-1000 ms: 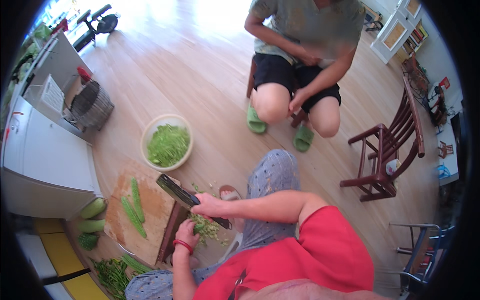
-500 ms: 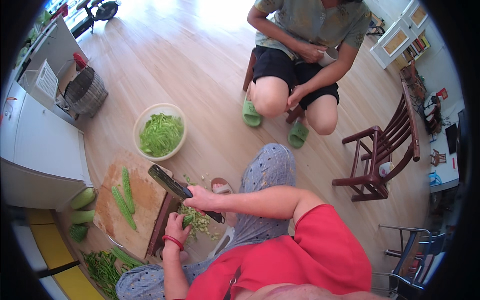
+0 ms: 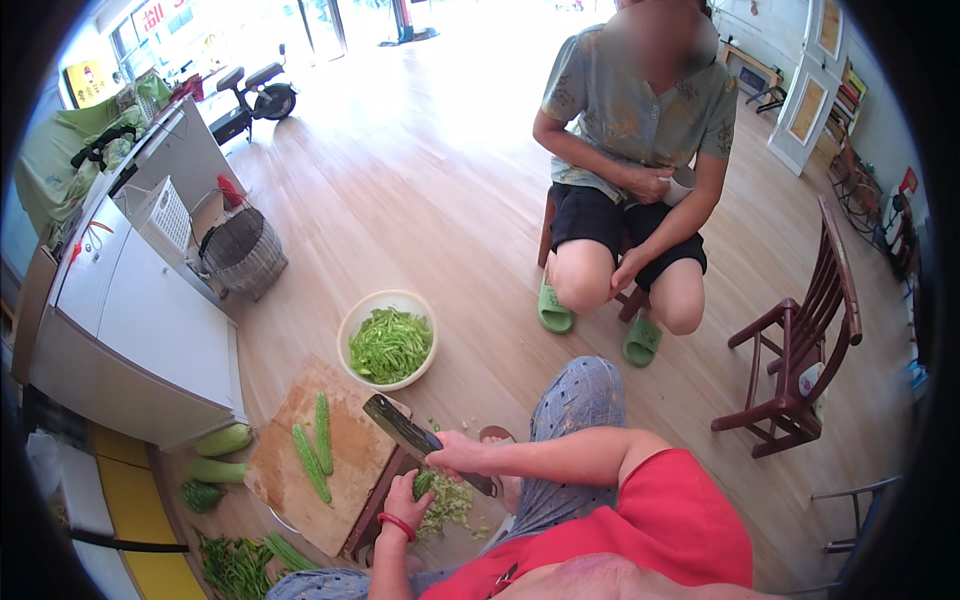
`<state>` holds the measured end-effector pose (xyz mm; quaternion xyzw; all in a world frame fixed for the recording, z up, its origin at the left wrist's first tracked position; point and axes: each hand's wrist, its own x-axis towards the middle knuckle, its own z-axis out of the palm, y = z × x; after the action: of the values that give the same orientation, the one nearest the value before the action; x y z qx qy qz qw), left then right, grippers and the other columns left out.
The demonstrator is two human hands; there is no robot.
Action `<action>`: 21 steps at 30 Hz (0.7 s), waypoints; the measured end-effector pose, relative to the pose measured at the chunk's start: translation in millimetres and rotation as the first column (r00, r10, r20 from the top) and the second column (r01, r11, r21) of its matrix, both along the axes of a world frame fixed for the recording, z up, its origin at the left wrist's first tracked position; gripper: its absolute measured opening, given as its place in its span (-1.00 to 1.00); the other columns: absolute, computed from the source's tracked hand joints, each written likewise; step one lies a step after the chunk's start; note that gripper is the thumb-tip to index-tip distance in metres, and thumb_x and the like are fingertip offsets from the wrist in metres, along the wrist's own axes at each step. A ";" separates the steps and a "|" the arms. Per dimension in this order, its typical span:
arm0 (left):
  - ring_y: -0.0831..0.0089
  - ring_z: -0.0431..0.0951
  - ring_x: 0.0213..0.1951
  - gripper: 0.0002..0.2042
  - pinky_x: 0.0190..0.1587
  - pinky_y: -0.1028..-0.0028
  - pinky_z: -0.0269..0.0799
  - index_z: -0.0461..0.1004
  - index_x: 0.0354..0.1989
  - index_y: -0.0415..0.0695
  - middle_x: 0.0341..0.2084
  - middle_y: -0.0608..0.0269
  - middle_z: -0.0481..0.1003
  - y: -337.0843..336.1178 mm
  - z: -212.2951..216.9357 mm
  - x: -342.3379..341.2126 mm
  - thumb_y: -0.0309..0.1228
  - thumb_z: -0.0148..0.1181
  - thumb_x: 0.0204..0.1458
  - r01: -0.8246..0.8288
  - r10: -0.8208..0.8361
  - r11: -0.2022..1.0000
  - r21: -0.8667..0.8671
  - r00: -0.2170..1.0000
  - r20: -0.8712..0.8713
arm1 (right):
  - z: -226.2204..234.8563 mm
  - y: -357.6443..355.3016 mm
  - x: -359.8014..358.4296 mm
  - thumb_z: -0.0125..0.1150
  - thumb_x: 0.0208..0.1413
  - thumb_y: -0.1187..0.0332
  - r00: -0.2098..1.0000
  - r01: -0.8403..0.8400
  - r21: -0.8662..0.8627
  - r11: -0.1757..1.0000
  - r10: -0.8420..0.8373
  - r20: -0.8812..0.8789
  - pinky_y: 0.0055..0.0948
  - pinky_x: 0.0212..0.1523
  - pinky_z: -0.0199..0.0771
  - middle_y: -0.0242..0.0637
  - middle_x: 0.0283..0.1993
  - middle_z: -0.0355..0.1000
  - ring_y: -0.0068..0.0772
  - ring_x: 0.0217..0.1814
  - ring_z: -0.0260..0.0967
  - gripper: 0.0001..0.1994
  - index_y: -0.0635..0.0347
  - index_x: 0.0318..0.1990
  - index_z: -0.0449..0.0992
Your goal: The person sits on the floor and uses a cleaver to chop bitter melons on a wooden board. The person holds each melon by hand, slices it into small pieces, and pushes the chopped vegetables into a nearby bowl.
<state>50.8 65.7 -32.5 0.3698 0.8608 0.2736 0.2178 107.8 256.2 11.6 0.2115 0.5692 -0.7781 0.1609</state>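
My right hand (image 3: 455, 452) grips the black handle of a kitchen knife (image 3: 396, 424), its broad dark blade pointing away to the left over the board's right edge. Just below it, my left hand (image 3: 402, 502), with a red bracelet at the wrist, has its fingers around a piece of bitter melon (image 3: 424, 484), partly hidden by them. Both hands are beside the wooden cutting board (image 3: 280, 420). On that board lie two long bitter melons (image 3: 312, 462). Pale chopped scraps (image 3: 452, 508) are scattered on the floor beneath my hands.
A cream bowl (image 3: 432, 350) of sliced greens stands beyond the board. Long gourds (image 3: 222, 440) and leafy greens (image 3: 235, 565) lie left of it, near a white cabinet (image 3: 150, 320). A person (image 3: 640, 130) sits opposite, holding a white cup. A wooden chair (image 3: 790, 400) stands right.
The view has tilted up, so everything sits lower and further right, and more of the far room shows. The knife and bitter melon piece stay in my hands.
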 end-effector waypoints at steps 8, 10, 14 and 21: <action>0.14 0.39 -0.22 -0.55 -0.16 0.34 0.33 0.35 -0.18 -0.20 -0.31 0.04 0.36 -6.9 1.1 1.1 -0.33 0.29 -0.29 -0.080 0.077 0.989 0.125 0.997 0.029 | -2.6 -4.2 0.0 0.05 -0.14 0.39 1.000 0.003 0.035 0.999 -0.003 0.013 -0.59 -0.80 0.16 -0.45 -0.74 0.17 -0.63 -0.80 0.10 -0.88 0.17 -0.48 0.25; 0.14 0.40 -0.24 -0.57 -0.17 0.34 0.33 0.35 -0.18 -0.20 -0.32 0.04 0.37 -4.1 6.3 2.3 -0.34 0.29 -0.29 -0.075 0.072 0.988 0.135 0.997 0.032 | -3.5 -2.3 1.9 0.05 -0.14 0.38 1.000 0.010 0.045 0.999 -0.010 0.002 -0.58 -0.80 0.16 -0.45 -0.74 0.17 -0.63 -0.80 0.11 -0.88 0.17 -0.48 0.25; 0.15 0.41 -0.27 -0.58 -0.19 0.36 0.34 0.36 -0.19 -0.22 -0.36 0.03 0.38 -2.9 14.4 -3.4 -0.37 0.28 -0.29 -0.099 0.089 0.971 0.219 0.995 0.052 | 1.8 -0.5 2.9 0.05 -0.11 0.38 1.000 0.030 0.054 0.998 -0.029 -0.008 -0.58 -0.81 0.15 -0.46 -0.75 0.17 -0.63 -0.80 0.10 -0.88 0.17 -0.48 0.26; 0.47 0.43 -0.60 -0.68 -0.63 0.54 0.36 0.25 -0.07 -0.21 -0.49 0.22 0.39 -11.6 70.9 -9.4 -0.27 -0.10 0.09 -0.769 0.029 0.498 0.401 0.477 0.879 | -0.8 -2.1 2.0 0.05 -0.10 0.39 1.000 0.007 0.043 0.999 -0.007 -0.009 -0.59 -0.82 0.15 -0.46 -0.74 0.16 -0.64 -0.81 0.10 -0.88 0.18 -0.47 0.26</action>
<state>41.4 54.2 38.4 0.0196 0.5308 0.7891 0.3086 109.8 254.1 10.7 0.2135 0.5859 -0.7671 0.1509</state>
